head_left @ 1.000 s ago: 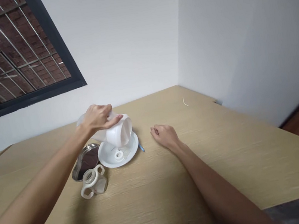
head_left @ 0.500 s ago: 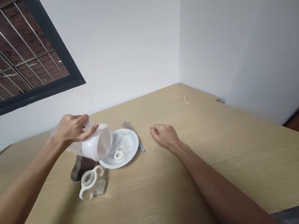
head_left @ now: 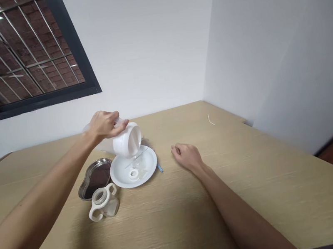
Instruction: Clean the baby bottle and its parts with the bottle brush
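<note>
My left hand (head_left: 105, 125) grips a translucent jug with a white top (head_left: 128, 141), tilted on its side above the back of a white plate (head_left: 120, 180). On the plate lie a white ring (head_left: 133, 174), some clear pieces (head_left: 141, 164) that look wet, and a thin stick-like thing. Whether liquid is leaving the jug I cannot make out. My right hand (head_left: 187, 155) rests as a loose fist on the table, right of the plate, with nothing visible in it. A baby bottle (head_left: 111, 206) with two cream handles and an uncovered neck stands front left of the plate.
A metal kidney dish (head_left: 84, 192) sits left of the plate. Behind the plate is a bristly brush (head_left: 145, 141), partly hidden; a blue handle end (head_left: 160, 168) sticks out at the plate's right. A thin bent white strip (head_left: 210, 120) lies farther back on the wooden table (head_left: 259, 194).
My left hand has moved right and slightly up with the jug, now over the plate's back part. More of the kidney dish shows. My right hand stays in a fist; the view has shifted slightly.
</note>
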Demonstrator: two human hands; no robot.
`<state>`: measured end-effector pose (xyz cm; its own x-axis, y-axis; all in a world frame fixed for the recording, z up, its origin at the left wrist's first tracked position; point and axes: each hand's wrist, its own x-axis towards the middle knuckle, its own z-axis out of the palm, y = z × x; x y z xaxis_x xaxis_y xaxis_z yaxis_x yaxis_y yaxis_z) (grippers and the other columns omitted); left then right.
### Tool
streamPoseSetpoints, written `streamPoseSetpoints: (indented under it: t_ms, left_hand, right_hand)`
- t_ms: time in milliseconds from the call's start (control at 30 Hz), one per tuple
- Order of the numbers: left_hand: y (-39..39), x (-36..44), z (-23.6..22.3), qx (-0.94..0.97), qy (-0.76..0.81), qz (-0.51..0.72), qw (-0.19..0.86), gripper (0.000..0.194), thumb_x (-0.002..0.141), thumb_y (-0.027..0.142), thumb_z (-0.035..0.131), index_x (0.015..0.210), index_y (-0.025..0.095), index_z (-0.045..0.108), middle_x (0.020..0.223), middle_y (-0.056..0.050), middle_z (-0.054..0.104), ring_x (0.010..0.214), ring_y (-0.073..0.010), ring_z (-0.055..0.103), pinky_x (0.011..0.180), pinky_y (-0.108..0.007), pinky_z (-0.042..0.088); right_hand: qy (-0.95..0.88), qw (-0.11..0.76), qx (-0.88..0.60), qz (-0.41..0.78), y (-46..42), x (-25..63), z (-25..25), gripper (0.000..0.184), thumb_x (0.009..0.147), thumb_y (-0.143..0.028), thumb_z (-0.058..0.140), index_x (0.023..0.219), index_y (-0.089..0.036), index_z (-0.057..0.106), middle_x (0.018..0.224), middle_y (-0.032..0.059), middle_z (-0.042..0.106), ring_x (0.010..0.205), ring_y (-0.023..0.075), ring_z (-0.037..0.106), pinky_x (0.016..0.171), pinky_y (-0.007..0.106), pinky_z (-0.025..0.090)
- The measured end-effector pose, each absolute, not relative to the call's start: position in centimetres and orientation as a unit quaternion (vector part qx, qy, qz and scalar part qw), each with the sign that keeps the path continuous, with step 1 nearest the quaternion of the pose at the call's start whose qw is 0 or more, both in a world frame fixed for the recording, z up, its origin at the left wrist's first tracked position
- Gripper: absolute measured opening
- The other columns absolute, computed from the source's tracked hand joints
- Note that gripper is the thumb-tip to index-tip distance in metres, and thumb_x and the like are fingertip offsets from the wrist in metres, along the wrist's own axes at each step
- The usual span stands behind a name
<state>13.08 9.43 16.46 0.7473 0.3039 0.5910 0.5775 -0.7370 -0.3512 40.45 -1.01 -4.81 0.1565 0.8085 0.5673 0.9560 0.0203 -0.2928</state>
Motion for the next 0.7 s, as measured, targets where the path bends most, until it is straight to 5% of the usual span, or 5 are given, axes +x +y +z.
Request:
streamPoseSetpoints:
  t_ms: [267, 700]
  left_hand:
    - [8.1, 8.0, 16.4, -0.881, -0.305, -0.208, 0.295, 0.046, 0.085, 0.055, 0.041, 0.051, 0.023, 0.041, 0.039, -0.001, 0.042, 0.036, -0.014, 0.034, 0.043, -0.029, 0.024]
    - [8.4, 14.9, 14.8, -0.903, -0.24, -0.253, 0.25, 0.045, 0.086, 0.053, 0.044, 0.054, 0.022, 0.049, 0.043, -0.004, 0.052, 0.039, -0.0166, 0.044, 0.045, -0.029, 0.024]
  right_hand:
    - [-0.635, 0.33, -0.691, -0.1, -1.2, 40.3, -4.4, 0.039, 0.095, -0.034, 0.044, 0.065, -0.02, 0.063, 0.063, 0.0047, 0.067, 0.056, 0.0146, 0.052, 0.057, 0.029, 0.024]
    - [-0.634, 0.334, -0.689, -0.112, -1.3, 40.5, -4.5, 0.041, 0.096, -0.036, 0.042, 0.062, -0.02, 0.058, 0.06, 0.0037, 0.064, 0.053, 0.0141, 0.052, 0.057, 0.028, 0.025]
